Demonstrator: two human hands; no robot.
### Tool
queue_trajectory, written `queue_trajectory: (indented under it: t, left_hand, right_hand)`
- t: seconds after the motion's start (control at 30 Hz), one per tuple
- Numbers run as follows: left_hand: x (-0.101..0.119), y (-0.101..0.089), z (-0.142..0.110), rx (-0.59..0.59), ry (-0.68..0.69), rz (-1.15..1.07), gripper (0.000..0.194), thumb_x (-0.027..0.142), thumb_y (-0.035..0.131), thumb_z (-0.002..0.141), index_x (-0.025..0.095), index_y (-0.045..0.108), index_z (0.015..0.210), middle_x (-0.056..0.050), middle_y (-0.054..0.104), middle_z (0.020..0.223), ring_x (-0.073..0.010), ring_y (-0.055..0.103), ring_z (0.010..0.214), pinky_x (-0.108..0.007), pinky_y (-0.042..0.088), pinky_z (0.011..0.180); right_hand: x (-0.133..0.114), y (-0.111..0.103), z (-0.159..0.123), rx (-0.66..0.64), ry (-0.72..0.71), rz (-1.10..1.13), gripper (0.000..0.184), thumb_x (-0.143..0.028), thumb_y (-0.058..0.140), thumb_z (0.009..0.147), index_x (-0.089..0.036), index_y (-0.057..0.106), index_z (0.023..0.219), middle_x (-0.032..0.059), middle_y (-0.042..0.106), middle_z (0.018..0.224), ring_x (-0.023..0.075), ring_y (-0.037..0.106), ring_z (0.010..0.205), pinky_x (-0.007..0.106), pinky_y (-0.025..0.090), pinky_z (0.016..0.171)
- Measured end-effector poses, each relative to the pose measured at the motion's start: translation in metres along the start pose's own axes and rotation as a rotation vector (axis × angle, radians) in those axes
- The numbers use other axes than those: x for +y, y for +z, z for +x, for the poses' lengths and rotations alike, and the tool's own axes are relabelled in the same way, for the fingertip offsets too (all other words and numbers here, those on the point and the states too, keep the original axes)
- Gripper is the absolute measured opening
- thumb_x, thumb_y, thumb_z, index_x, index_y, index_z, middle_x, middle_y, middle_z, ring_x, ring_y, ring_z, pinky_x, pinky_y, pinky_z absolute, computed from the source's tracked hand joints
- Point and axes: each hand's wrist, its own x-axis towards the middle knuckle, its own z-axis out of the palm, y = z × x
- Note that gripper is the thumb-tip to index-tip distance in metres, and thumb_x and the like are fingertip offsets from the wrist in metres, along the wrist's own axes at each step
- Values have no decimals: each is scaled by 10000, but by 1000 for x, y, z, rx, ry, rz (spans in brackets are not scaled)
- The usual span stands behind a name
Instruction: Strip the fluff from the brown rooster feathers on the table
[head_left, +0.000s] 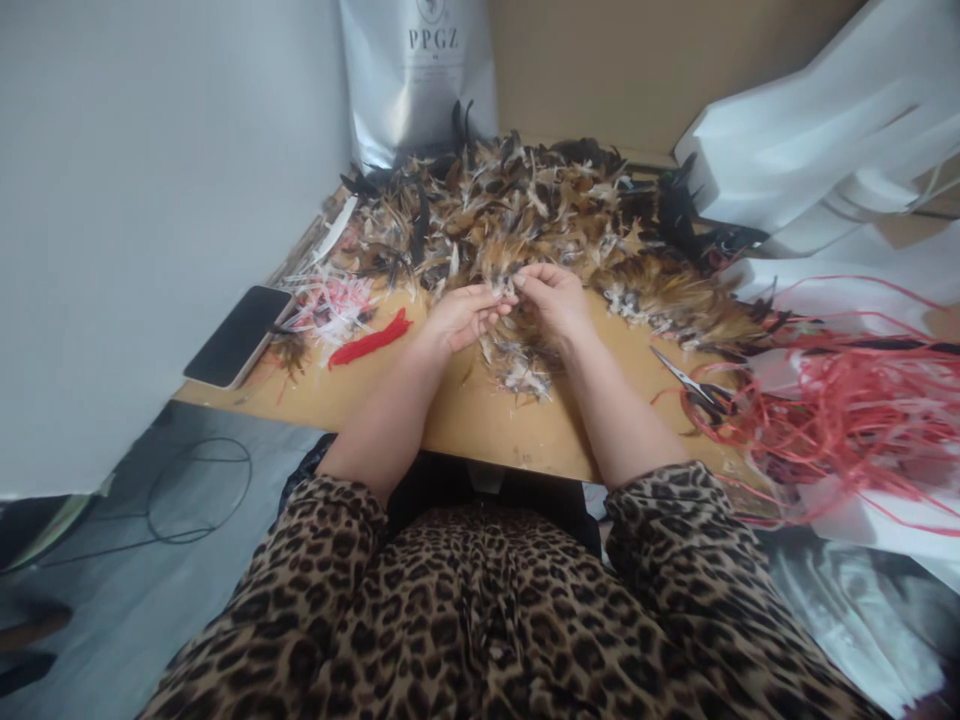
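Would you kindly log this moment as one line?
left hand: at feather bunch base; right hand: same base; scissors: on table; red bundle: left of hands

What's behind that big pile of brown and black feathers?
Behind the brown and black feather pile are a shiny silver bag printed PPGZ and a flat tan panel. Feathers cover part of the bag's bottom, so that bit can't be seen.

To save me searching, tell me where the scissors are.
In the head view, the scissors lie on the right of the table, beside the tangled red strands and on the near side of a bunch of feathers.
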Motion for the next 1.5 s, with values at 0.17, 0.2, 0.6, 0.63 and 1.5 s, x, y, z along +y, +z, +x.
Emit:
queue_trajectory:
  t: [0.17, 0.2, 0.6, 0.63, 1.5]
  left_hand:
    - [2, 2, -1, -31, -22, -42, 123, 48, 565, 857, 92, 666, 803, -38, 708, 739, -15, 615, 554, -80, 455, 497]
    - [2, 2, -2, -30, -26, -50, 121, 48, 567, 856, 93, 665, 801, -35, 705, 734, -12, 612, 548, -78, 454, 494]
    - [-1, 2, 0, 8, 58, 48, 70, 92, 644, 816, 85, 648, 746, -23, 681, 669, -15, 604, 530, -96, 462, 527]
    - [-1, 2, 0, 8, 85, 79, 75, 103, 649, 814, 83, 649, 742, -24, 682, 665, -21, 609, 536, -102, 465, 534]
    - [12, 2, -4, 170, 227, 199, 134, 230, 694, 793, 107, 651, 767, -38, 722, 765, -29, 617, 566, -127, 451, 543]
  right_hand:
    - [-1, 9, -5, 52, -30, -62, 258, -409, 688, 670, -187, 586, 752, -24, 581, 639, 89, 525, 587, 225, 440, 588]
    - [-1, 10, -5, 55, -37, -65, 250, -404, 684, 673, -188, 584, 750, -23, 581, 642, 91, 528, 595, 227, 445, 599]
    - [0, 10, -5, 46, -43, -97, 327, -491, 689, 668, -200, 557, 733, -20, 573, 668, 101, 527, 624, 229, 437, 603]
    - [0, 10, -6, 43, -44, -91, 336, -495, 701, 662, -200, 549, 714, -26, 564, 649, 98, 521, 611, 227, 434, 595]
    - [-8, -29, -1, -245, 18, -550, 138, -288, 708, 628, -156, 675, 654, -3, 640, 610, 106, 522, 563, 240, 417, 585]
